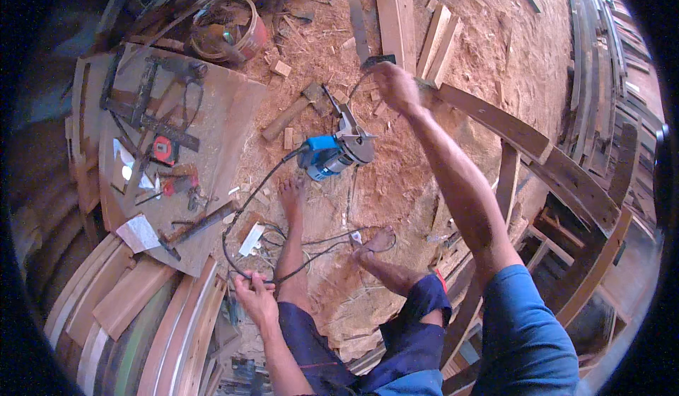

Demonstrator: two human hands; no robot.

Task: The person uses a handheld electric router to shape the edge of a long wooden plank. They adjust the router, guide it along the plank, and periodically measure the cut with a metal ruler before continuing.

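head view: the left hand (255,295) pinches the black cord (224,240) in a narrow grip; the right hand (397,88) is at the dark handle (378,61) of a handsaw (358,28), and i cannot tell if it is closed around. the blue corded power tool (327,157) lies on sawdust-covered ground (414,159), near the wooden-handled hammer (284,120)

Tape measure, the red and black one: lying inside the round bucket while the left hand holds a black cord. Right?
Not quite: the tape measure isn't inside the bucket. The head view shows it lying on the brown wooden panel, among other tools. The rest stands: the left hand holds a black cord.
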